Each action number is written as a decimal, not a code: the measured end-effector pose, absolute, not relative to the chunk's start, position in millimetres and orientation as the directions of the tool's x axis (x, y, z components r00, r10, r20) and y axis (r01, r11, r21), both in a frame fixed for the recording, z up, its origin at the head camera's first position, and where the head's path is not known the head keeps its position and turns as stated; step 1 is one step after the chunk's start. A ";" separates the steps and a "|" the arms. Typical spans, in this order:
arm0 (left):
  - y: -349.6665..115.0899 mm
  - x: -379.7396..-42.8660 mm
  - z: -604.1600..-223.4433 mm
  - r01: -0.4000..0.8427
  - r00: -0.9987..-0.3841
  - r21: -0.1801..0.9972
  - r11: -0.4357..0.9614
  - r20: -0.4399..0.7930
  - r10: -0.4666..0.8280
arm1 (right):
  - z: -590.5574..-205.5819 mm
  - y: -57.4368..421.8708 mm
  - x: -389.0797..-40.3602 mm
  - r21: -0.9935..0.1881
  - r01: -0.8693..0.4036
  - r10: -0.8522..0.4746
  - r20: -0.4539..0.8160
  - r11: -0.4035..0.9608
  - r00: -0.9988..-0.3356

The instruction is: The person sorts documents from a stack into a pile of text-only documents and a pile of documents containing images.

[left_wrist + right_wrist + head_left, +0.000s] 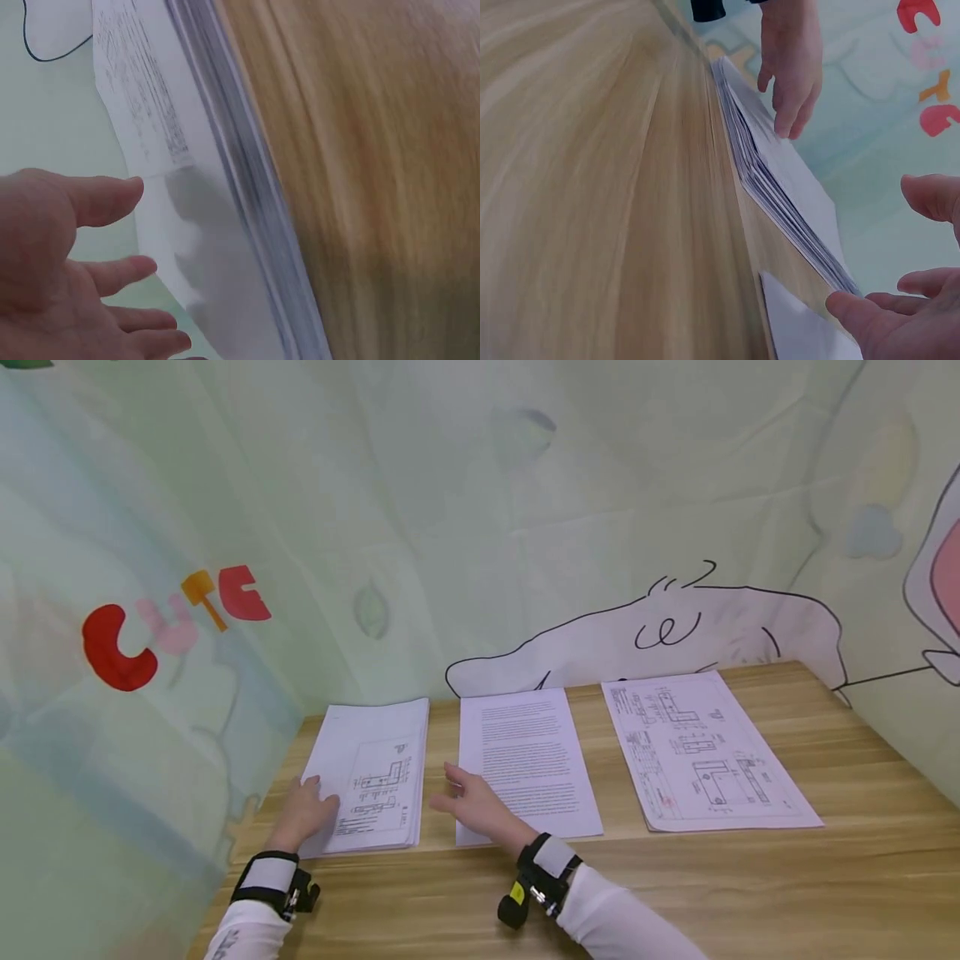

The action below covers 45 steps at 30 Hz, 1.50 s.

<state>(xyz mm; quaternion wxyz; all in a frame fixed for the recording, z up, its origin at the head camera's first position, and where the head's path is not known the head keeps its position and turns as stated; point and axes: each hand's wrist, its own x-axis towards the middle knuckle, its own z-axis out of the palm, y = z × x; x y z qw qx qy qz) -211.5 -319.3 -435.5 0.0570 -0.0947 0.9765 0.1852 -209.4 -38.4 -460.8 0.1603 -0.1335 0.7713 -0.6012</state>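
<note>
A stack of paper [356,735] lies on the left, its top sheet printed with a technical drawing. My left hand [303,814] is over the stack's left edge, fingers apart; the left wrist view shows that hand [67,277] holding nothing, its shadow on the paper [217,247]. Between the stack and a sheet of printed text [525,752], my right hand [480,810] hovers over the text sheet's lower left side. In the right wrist view the fingers of this hand [907,322] are spread and grip nothing; the stack's layered edge [780,202] shows beyond.
On the right lies another sheet with a technical drawing [705,760]. All the papers rest on a wooden table [847,885]. A printed cloth backdrop [420,527] with coloured letters and line drawings stands behind and to the left of the table.
</note>
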 end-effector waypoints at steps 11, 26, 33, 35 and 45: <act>-325.7 -215.4 -444.0 -0.197 -0.973 0.323 0.926 -0.179 -0.145 | -461.6 -61.5 -210.5 -0.965 0.249 -0.501 -0.255 0.080 -0.827; -318.9 -207.2 -448.7 -0.204 -0.971 0.347 0.916 -0.191 -0.144 | -463.8 -75.8 -215.2 -0.950 0.311 -0.492 -0.270 -0.001 -0.828; -314.3 -205.2 -449.8 -0.210 -0.968 0.353 0.912 -0.204 -0.144 | -464.9 -74.7 -216.1 -0.944 0.330 -0.434 -0.293 -0.011 -0.852; -312.1 -204.6 -450.5 -0.202 -0.968 0.346 0.916 -0.214 -0.133 | -466.3 -75.5 -217.6 -0.947 0.322 -0.417 -0.294 0.004 -0.860; -294.5 -201.6 -451.1 -0.170 -0.973 0.391 0.905 -0.214 -0.091 | -468.6 -75.5 -222.0 -0.961 0.277 -0.346 -0.265 0.016 -0.900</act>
